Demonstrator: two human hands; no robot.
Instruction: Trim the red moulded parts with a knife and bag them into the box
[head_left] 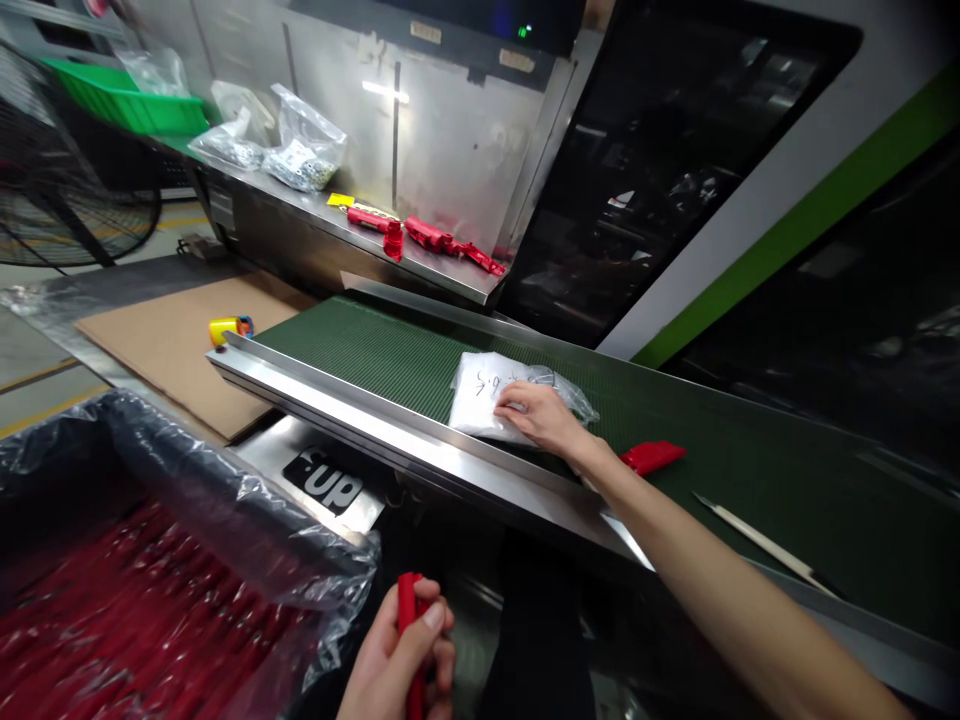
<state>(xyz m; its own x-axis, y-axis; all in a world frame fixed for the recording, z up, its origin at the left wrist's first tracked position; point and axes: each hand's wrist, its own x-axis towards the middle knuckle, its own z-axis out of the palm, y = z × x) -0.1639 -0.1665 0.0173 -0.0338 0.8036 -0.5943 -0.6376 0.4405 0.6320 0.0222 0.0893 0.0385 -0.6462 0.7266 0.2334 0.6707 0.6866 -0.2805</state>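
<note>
My left hand (409, 640) is closed around a slim red plastic part (407, 600), held low in front of the conveyor; most of that part is hidden by the fingers. Over on the green belt (360, 345), my right hand (536, 412) has its fingers pinched together on a white packet in a clear plastic bag (476, 395). Dark handwriting shows on the packet. Partly behind my right wrist lies another red plastic part (656, 456). A thin pale-handled tool with a pointed tip (765, 543) rests farther right on the belt.
A plastic-lined bin (330, 530) of red parts stands at the lower left. Red pieces (431, 236) and clear bags of small hardware (304, 160) sit on the metal ledge. A yellow tape roll (225, 330) lies on cardboard (172, 350). A fan (67, 190) stands far left.
</note>
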